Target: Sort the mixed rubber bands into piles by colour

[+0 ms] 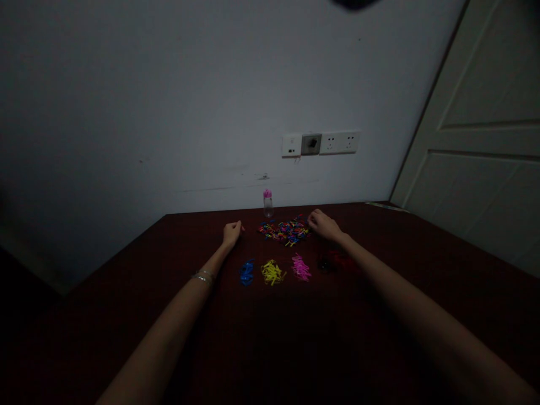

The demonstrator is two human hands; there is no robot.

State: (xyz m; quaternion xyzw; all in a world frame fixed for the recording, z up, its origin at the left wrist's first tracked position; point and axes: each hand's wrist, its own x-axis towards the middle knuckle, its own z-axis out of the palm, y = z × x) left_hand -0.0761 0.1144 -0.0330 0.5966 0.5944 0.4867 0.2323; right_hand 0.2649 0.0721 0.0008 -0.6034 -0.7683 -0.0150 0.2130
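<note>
A mixed heap of small coloured rubber bands [287, 230] lies toward the back of the dark table. My right hand [324, 224] is at the heap's right edge, fingers bent and pressed together; whatever they pinch is too small to make out. To the left of the heap, apart from it, my left hand [232, 232] rests curled closed with nothing showing in it. Nearer me are separate piles: blue bands [246, 272], yellow bands [273, 272] and pink bands [301, 268]. Black bands [324, 264] and red bands [343, 261] lie dimly beside my right forearm.
Behind the heap, near the wall, stands a clear bottle with a pink top [268, 205]. Wall sockets [320, 144] are above the table [270, 337]. A pale panelled door [476, 152] stands at the right. The light is dim.
</note>
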